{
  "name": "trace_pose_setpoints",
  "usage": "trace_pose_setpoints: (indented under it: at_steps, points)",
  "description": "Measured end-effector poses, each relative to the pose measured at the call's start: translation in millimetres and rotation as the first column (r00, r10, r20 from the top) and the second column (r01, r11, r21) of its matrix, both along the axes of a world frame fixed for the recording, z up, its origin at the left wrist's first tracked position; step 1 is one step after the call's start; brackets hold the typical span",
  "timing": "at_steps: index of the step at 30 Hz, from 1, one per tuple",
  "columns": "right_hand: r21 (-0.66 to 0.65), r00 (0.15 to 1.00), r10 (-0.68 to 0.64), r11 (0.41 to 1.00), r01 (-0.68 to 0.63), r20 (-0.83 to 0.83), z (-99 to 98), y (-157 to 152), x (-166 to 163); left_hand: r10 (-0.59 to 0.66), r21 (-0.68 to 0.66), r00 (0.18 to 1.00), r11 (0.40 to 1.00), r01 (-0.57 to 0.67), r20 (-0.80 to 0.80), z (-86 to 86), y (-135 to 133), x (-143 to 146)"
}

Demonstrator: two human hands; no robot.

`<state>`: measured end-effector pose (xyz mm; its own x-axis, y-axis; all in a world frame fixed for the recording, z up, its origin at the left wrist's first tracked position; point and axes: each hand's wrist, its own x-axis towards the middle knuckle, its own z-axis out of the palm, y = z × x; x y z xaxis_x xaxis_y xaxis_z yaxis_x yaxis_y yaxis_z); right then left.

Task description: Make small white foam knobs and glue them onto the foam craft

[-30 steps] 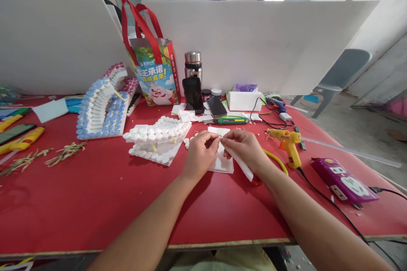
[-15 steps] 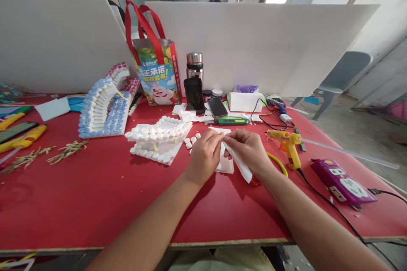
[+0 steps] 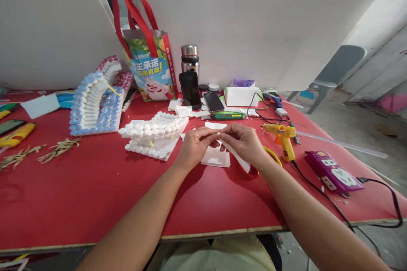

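Observation:
My left hand (image 3: 193, 147) and my right hand (image 3: 243, 144) meet over the middle of the red table (image 3: 95, 190), fingertips pinched together on a white foam strip (image 3: 237, 159) that runs down under my right palm. Below the hands lies a white foam sheet (image 3: 216, 159) with cut-outs. Just left of my left hand sits a white foam model (image 3: 152, 133) covered in small round white pieces. A red and yellow ring (image 3: 254, 171) lies under my right wrist.
A yellow glue gun (image 3: 282, 137) stands to the right, its cord running to a purple power strip (image 3: 332, 173). A blue and pink foam model (image 3: 95, 101), a printed tote bag (image 3: 149, 67), a steel flask (image 3: 190, 59), phones and a white box (image 3: 241, 96) line the back. White boards stand behind.
The view has shifted slightly, so things sit a little lower-left. Both hands have lifted a little, still pinching the strip together.

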<state>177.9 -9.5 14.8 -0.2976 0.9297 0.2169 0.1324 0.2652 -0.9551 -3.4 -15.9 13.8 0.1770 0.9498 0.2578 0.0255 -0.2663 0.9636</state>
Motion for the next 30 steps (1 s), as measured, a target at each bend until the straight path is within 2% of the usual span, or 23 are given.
trace_pose_setpoints:
  at_steps: [6, 10, 12, 14, 16, 18, 21, 23, 25, 30]
  points:
    - [0.045, 0.998, -0.049, 0.998, 0.047, 0.042, -6.0, 2.1, -0.1, 0.029, 0.035, 0.996, 0.999, -0.026, -0.09, 2.4, -3.3, 2.5]
    - [0.093, 0.991, -0.097, 0.992, 0.089, 0.091, -2.9, 0.9, -0.7, 0.083, 0.11, 0.983, 0.992, -0.065, -0.163, 0.2, -2.2, 2.2]
    - [0.002, 0.996, -0.093, 0.996, 0.093, 0.014, 2.3, 1.3, 0.5, 0.114, 0.14, 0.974, 0.986, -0.087, -0.195, -0.4, -1.1, 0.5]
    - [-0.212, 0.988, -0.056, 0.977, 0.025, -0.141, 8.6, 3.0, 3.7, 0.13, 0.142, 0.97, 0.985, -0.102, -0.205, 0.5, 0.1, -2.0]
    - [-0.439, 0.952, -0.018, 0.89, -0.124, -0.305, 13.8, 5.8, 8.1, 0.125, 0.137, 0.973, 0.986, -0.099, -0.194, 2.4, 1.1, -4.0]
    - [-0.574, 0.904, 0.028, 0.764, -0.294, -0.427, 15.8, 8.5, 11.8, 0.108, 0.156, 0.976, 0.985, -0.079, -0.188, 4.6, 1.2, -4.7]
    - [-0.655, 0.845, 0.087, 0.592, -0.47, -0.528, 12.6, 10.9, 12.9, 0.079, 0.208, 0.978, 0.977, -0.038, -0.195, 6.9, 0.0, -3.1]
    - [-0.671, 0.83, 0.1, 0.539, -0.509, -0.549, 8.6, 11.0, 11.6, 0.07, 0.217, 0.978, 0.976, -0.026, -0.194, 7.5, -0.8, -1.7]
    - [-0.654, 0.821, 0.089, 0.558, -0.511, -0.564, 5.8, 10.3, 10.3, 0.083, 0.215, 0.979, 0.976, -0.041, -0.188, 7.6, -0.9, -0.9]
    - [-0.547, 0.823, 0.118, 0.694, -0.468, -0.555, 7.4, 6.4, 9.1, 0.084, 0.191, 0.976, 0.981, -0.046, -0.199, 5.8, 0.1, -0.5]
